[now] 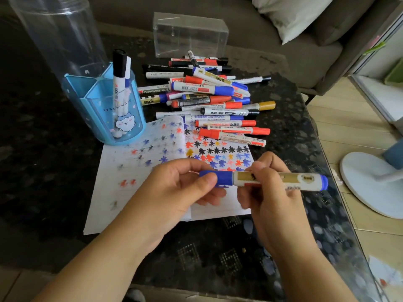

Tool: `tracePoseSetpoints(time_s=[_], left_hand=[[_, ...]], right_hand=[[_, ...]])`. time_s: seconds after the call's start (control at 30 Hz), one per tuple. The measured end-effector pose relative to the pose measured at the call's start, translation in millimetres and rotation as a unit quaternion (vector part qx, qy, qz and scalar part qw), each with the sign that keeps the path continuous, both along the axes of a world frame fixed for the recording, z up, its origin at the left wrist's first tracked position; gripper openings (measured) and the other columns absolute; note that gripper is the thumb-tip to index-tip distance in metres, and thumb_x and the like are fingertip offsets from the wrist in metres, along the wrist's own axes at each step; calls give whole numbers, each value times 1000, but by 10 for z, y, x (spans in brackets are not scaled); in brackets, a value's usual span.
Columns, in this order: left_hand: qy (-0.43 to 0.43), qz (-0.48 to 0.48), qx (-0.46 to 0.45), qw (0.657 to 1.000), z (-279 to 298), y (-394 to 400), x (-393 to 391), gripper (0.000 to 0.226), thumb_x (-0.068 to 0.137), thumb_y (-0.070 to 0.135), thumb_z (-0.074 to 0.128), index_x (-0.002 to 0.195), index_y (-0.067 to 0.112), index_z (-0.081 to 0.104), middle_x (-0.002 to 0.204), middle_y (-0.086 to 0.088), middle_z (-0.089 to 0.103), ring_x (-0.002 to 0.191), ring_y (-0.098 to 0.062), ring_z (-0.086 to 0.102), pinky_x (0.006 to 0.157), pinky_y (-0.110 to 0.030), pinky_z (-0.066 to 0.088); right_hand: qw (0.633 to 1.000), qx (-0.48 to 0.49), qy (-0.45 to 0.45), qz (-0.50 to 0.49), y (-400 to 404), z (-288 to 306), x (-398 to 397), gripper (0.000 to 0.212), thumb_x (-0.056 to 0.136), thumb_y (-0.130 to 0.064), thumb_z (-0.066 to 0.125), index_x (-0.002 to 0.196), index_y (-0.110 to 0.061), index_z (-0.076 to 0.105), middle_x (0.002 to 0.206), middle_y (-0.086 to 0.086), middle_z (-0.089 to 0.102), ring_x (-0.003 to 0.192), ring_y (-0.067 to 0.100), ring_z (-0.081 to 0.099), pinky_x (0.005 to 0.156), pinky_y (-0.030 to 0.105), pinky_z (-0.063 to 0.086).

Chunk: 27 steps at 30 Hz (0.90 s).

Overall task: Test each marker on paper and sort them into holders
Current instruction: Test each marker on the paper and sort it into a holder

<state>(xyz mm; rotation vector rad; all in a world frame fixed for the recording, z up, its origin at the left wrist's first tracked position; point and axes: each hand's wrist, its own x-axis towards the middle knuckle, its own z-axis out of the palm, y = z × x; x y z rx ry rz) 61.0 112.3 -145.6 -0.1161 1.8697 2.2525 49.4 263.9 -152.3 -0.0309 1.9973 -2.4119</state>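
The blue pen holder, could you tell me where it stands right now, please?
In the head view the blue pen holder stands on the table's left side, touching the top left corner of the test paper, left of the marker pile.

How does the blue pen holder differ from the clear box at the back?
The blue pen holder is round, tinted blue and split into compartments; the clear box is rectangular, colourless and undivided. The holder carries a cartoon print and holds upright markers; the box is plain and looks empty. Both are see-through and stand on the dark table.
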Motion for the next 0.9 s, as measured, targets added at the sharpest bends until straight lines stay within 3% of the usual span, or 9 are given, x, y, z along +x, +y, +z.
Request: tracePoseSetpoints(time_s=[0.13,0.37,0.47,0.53,0.6,0.67,0.73,0.83,0.9], left_hand=[[25,-33,-9,999,32,7,60,25,71,20,58,89,6,68,61,-8,67,55,-13,59,53,-21,49],[35,-11,-72,997,-4,13,124,11,87,8,57,89,11,67,60,-3,65,56,-10,56,54,-19,47],[11,39,-74,996,7,-37,88,9,87,10,60,87,15,67,62,2,66,61,-6,58,60,-18,48],[19,91,-85,992,61,-139,66,7,84,11,63,84,17,67,61,7,65,61,-2,58,61,-16,46],[45,135,-137,980,141,-282,64,6,83,12,65,82,18,67,60,9,63,58,-1,56,57,-12,44],[74,157,-209,962,242,-441,94,4,81,16,66,80,20,67,62,9,64,57,0,56,55,-11,43],[93,169,-255,948,331,-582,146,4,79,19,68,79,22,67,66,6,65,60,-1,58,59,-15,44],[101,168,-314,929,439,-721,229,3,78,21,70,79,23,67,70,4,66,66,-8,61,64,-24,50],[109,157,-354,916,509,-780,270,4,79,24,69,82,25,66,72,6,66,67,-4,62,63,-19,50]], right_hand=[[999,-49,-7,-18,-54,8,42,29,71,-18,56,55,-20,31,53,1,26,48,12,24,45,24,24],[991,-120,-60,3,-129,-61,103,29,77,-22,57,61,-15,34,48,0,31,40,11,27,47,30,19],[988,-106,-113,13,-163,-44,119,33,80,-37,67,73,-11,48,50,3,41,44,10,38,48,24,32],[984,-104,-143,-4,-137,-1,107,45,73,-50,64,84,-9,50,51,1,38,44,8,34,46,20,32],[986,-30,-145,-74,-40,69,95,45,77,-49,59,90,-7,50,50,-4,39,46,9,33,47,22,32],[980,126,-92,-125,49,179,82,24,86,-36,61,97,-15,58,54,-6,55,52,9,47,55,24,39],[960,273,16,-59,-18,343,84,10,86,-24,65,95,-27,62,54,-8,54,50,4,46,53,16,37],[880,436,150,113,-389,497,57,29,83,-27,70,100,-44,52,66,-14,46,66,0,47,58,11,37],[831,486,207,175,-695,540,29,38,84,-32,68,115,-43,50,81,-21,43,77,-8,47,67,7,36]])
